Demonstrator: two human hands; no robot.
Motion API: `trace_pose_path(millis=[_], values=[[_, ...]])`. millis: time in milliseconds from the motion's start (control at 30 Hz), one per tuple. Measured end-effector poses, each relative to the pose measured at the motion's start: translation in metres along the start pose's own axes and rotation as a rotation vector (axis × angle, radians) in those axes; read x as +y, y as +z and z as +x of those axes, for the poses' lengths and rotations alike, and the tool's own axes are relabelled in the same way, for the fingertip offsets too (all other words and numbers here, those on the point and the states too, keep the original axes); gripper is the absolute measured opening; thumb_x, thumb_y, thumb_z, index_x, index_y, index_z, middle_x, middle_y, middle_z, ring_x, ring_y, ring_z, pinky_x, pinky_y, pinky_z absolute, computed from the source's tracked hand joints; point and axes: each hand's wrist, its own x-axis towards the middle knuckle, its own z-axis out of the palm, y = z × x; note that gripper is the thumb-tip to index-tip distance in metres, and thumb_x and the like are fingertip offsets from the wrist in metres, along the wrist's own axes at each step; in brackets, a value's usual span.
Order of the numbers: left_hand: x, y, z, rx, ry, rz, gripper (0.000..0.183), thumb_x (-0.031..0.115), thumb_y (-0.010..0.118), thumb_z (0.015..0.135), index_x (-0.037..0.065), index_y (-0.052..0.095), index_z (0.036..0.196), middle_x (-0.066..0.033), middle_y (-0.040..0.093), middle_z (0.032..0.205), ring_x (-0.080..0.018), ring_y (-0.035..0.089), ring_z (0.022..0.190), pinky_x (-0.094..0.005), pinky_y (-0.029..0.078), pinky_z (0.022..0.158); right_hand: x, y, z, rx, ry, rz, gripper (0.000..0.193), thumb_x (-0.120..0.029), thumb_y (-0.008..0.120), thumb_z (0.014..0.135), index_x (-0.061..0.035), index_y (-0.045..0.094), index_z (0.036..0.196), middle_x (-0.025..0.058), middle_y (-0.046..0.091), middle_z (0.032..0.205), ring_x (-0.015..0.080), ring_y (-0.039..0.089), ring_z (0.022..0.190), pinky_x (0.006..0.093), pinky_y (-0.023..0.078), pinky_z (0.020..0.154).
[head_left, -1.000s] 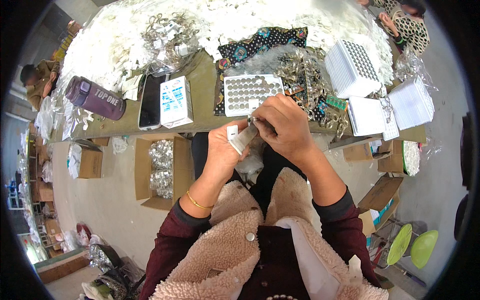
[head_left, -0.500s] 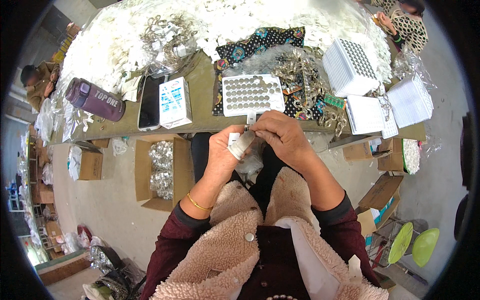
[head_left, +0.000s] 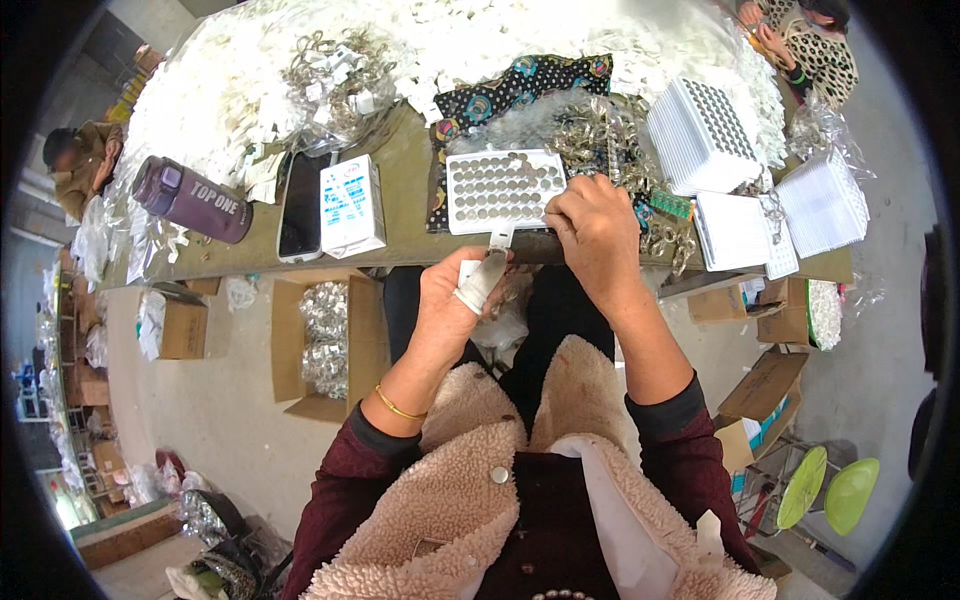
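Observation:
My left hand is closed on a white plastic strip with a clear, cup-like end, held just off the table's front edge. The strip's narrow tab points toward a white tray with rows of small round metal discs that look like button cells. Over the tray's near right corner is my right hand, thumb and fingers drawn together. What sits between those fingertips, if anything, is hidden. Under the tray lies a dark patterned cloth.
Right of the tray lie tangled metallic strips, a stack of filled white trays and a green circuit board. To the left stand a carton, a phone and a purple bottle. White pieces heap behind.
My right hand has left the strip and moved up and right to the tray's corner. My left hand still holds the strip, nearly in place.

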Motion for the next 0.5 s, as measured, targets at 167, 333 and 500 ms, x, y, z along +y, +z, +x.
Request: trace_pose_path(millis=[167,333,500], values=[[0.007,0.002,-0.002,-0.023,0.003,-0.069,0.035,0.026,0.069,0.094,-0.002,0.064,0.114,-0.0005,0.06,0.074,-0.0015,0.039,0.052,-0.018,0.026,0.046,-0.006,-0.006,0.003,0.027,-0.017,0.298,0.012,-0.002,0.074,0.074,-0.0057,0.064,0.081,0.006,0.061,0.081,0.0268,0.057,0.079,0.0362,0.044,0.069],[0.009,0.003,-0.005,-0.063,0.017,-0.042,0.037,0.028,0.07,0.094,-0.003,0.064,0.112,-0.0043,0.064,0.078,-0.0018,0.042,0.052,-0.0175,0.028,0.046,-0.028,-0.006,-0.004,-0.042,-0.057,0.558,0.018,0.004,0.074,0.073,-0.0044,0.065,0.086,0.0074,0.062,0.081,0.0264,0.057,0.076,0.0346,0.047,0.067],[0.01,0.001,-0.01,-0.058,0.039,-0.028,0.034,0.026,0.07,0.093,-0.003,0.065,0.112,-0.0041,0.065,0.078,-0.0018,0.044,0.053,-0.0174,0.03,0.047,-0.03,-0.002,-0.003,0.002,-0.128,0.548,0.015,-0.003,0.07,0.074,-0.0077,0.063,0.086,0.0059,0.06,0.08,0.0287,0.055,0.076,0.0372,0.046,0.065]])
